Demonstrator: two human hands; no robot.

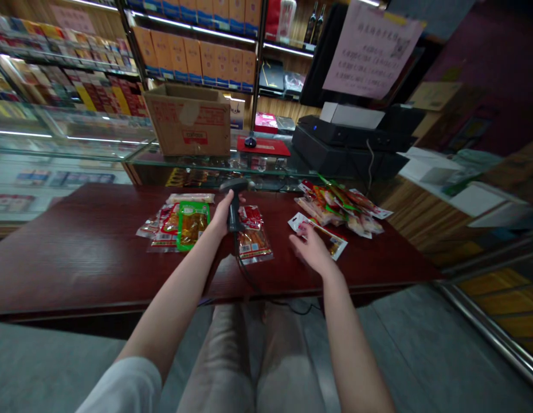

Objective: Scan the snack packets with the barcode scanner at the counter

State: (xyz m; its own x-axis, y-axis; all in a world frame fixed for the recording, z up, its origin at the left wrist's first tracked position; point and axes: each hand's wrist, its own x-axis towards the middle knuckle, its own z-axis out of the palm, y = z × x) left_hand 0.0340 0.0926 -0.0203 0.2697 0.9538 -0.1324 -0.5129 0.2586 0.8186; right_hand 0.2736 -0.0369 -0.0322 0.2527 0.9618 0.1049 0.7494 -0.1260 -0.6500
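My left hand is wrapped around the handle of a black barcode scanner, its head over the table and its cable trailing toward the near edge. Beside and partly behind the scanner lies a red-and-clear snack packet. Over at the right, my right hand has its fingertips on a white-edged snack packet, thumb apart from the fingers; the hand covers part of that packet. Left of the scanner, a green-framed snack packet rests among several red packets.
A heap of snack packets lies at the table's right. Behind the dark red table stand a glass counter, an open cardboard box and a black printer-like machine. The scanner cable hangs by the front edge.
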